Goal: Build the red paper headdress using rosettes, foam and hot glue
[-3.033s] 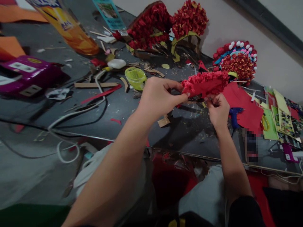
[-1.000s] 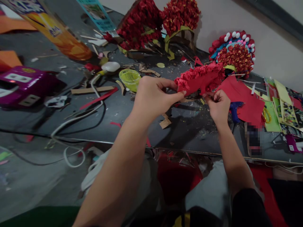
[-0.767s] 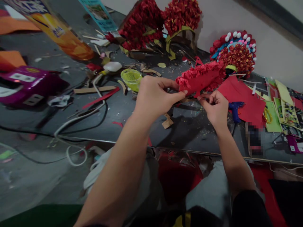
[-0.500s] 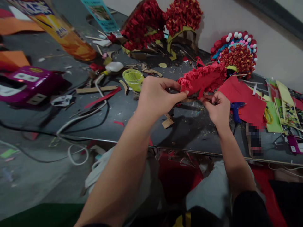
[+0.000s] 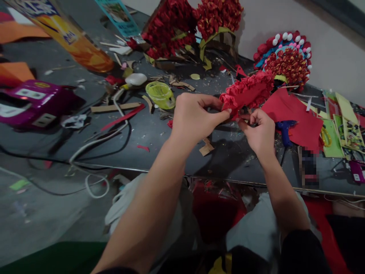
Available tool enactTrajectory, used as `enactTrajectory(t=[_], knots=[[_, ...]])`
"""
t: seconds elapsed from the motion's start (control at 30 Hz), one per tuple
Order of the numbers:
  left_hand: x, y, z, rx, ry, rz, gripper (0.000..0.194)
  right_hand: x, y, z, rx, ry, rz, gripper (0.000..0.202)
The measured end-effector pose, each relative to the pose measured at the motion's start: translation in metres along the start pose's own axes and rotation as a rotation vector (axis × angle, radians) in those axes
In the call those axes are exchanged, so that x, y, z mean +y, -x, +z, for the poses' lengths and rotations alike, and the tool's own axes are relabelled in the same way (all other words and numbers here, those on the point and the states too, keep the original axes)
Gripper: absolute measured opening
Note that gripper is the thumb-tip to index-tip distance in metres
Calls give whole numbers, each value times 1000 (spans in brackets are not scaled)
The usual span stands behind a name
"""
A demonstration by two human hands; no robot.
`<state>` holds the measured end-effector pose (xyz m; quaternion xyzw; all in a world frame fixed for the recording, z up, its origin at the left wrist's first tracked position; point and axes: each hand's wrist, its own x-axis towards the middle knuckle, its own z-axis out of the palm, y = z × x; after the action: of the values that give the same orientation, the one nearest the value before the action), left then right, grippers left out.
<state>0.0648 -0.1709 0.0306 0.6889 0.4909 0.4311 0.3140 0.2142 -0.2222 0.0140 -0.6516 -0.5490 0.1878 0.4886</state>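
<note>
A curved red piece covered with crumpled red paper ruffles (image 5: 248, 90) is held up over the dark board (image 5: 159, 148). My left hand (image 5: 194, 117) pinches its near left end between thumb and fingers. My right hand (image 5: 258, 129) sits just below the piece's lower edge, fingers curled and pinched at its underside; what it pinches is too small to make out. A blue glue gun (image 5: 285, 128) lies on a red paper sheet (image 5: 296, 120) right of my right hand.
At the wall stand two red ruffled headpieces (image 5: 196, 26) and one with white and pink beads (image 5: 285, 57). A yellow-green lid (image 5: 160, 93), white cable (image 5: 97, 139), purple box (image 5: 34, 102), orange bottle (image 5: 74, 42), cardboard scraps and green printed sheets (image 5: 342, 133) lie on the board.
The ruffled piece stays in my left hand. My right hand has shifted slightly left under it and its fingers have kept working the lower edge. The camera drifted a little.
</note>
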Motion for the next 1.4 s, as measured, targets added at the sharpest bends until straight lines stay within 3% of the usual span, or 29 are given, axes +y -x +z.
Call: enactTrajectory(t=[0.3,0.67,0.87,1.07,1.2,1.4], knots=[[6,2,6,48,43,-67,11,-10,7,2,-64,20,-2,31],[13,6,-1,-38,-28,-76,10,-4,5,-1,-18,137,-47,29],[13,7,-6,-92,-112,-2,12,-3,6,-3,-40,148,-50,28],[9,5,-9,-121,-224,158,9,-5,6,-3,-58,86,-17,29],[7,4,-9,-44,-296,218,15,-6,8,-5,-55,54,-10,29],[14,10,-4,99,-235,165,30,-14,11,-13,-93,20,-44,27]])
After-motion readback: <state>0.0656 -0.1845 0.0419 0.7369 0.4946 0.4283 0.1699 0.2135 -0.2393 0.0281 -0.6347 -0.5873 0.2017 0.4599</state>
